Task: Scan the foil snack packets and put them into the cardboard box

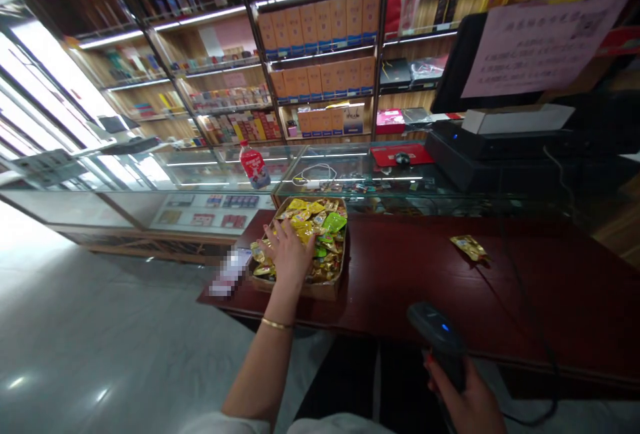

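Observation:
My left hand (290,254) reaches over a cardboard box (320,289) full of small snack packets, its fingers spread across the top of them. Most packets are yellow or gold, and a few green packets (334,223) lie on the right side. Whether the fingertips touch the packets I cannot tell. My right hand (467,397) is wrapped round the handle of a black barcode scanner (437,331) with a blue light on top, held over the table's near edge. One gold snack packet (470,249) lies alone on the table, to the right.
The dark red table (395,267) abuts a glass display counter (320,161). A red-labelled bottle (255,167), a white cable (315,181) and a mouse (403,159) rest on the glass. A blurred-out phone-like object (231,273) lies left of the box. A monitor (457,64) stands right.

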{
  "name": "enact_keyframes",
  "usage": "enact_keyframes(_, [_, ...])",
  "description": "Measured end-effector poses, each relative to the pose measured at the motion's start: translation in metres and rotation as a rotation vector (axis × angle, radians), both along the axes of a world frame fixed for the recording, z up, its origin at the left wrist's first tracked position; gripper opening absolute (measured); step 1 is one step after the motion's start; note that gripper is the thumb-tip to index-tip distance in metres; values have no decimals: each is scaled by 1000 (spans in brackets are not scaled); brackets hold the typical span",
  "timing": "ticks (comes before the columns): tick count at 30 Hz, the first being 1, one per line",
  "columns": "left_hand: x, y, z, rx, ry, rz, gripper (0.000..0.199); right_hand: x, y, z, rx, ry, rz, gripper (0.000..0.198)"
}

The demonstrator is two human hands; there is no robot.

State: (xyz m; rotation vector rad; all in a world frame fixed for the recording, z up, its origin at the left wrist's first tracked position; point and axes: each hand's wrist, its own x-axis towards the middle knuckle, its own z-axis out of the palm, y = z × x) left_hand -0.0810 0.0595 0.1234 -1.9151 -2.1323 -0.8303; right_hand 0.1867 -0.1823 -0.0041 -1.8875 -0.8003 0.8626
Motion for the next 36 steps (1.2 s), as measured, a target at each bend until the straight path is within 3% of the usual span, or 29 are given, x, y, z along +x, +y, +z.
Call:
enact_keyframes(3, [-1,-2,-8,-92,47,-49,67,1,1,1,-50,-8,60,69])
enact_keyframes(5, [0,-4,-11,-57,30,-103,54,1,1,1,-49,-34,58,67])
enact_keyframes(8, [1,-8,-12,133,-115,-222,38,3,0,2,-56,-44,42,65])
enact_keyframes(12, [20,-25,-13,382,-526,-401,38,5,-3,7,-55,-41,17,65])
enact_keyframes(15, [54,-47,-29,246,-805,-590,43,1,-6,15,-16,-71,-21,59])
enact_keyframes(18, [90,-62,-65,-26,-1023,-769,63,-3,-6,21,14,-80,-68,57])
enact_keyframes(21, [111,-61,-108,-228,-1154,-826,66,-1,-3,20,-6,-58,-77,61])
enact_keyframes(24, [118,-52,-137,-315,-1213,-806,63,3,-2,16,-26,-56,-70,61])
enact_keyframes(27, [116,-46,-147,-359,-1262,-797,69,3,0,13,1,-49,-47,59])
enact_keyframes(31, [113,-45,-146,-260,-1161,-802,76,-3,3,8,21,-37,-12,58])
enact_keyframes(36, [113,-47,-148,-291,-1061,-884,26,-8,5,3,36,-20,20,58])
